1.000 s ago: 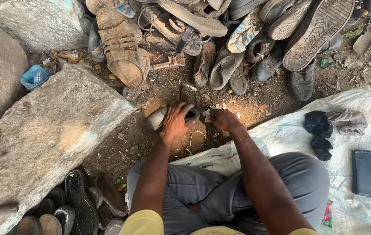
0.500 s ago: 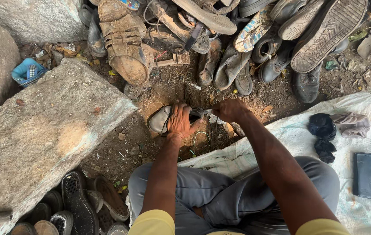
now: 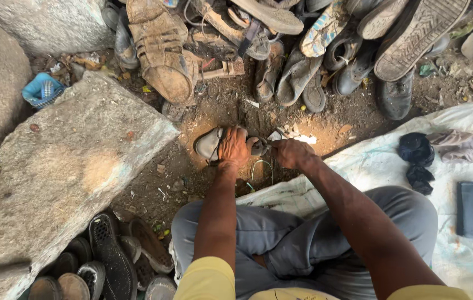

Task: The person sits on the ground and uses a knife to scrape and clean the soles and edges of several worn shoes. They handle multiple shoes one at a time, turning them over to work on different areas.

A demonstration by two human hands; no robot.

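Bare dirt ground (image 3: 358, 111), sunlit in one patch; a large stone slab (image 3: 64, 178) to the left; a heap of worn shoes (image 3: 303, 50) beyond; a white sheet (image 3: 381, 161) spread to the right; the left hand (image 3: 233, 148) is clamped over a grey sandal (image 3: 209, 143) on the dirt; the right hand (image 3: 291, 153) is fisted at its end, contents unclear.
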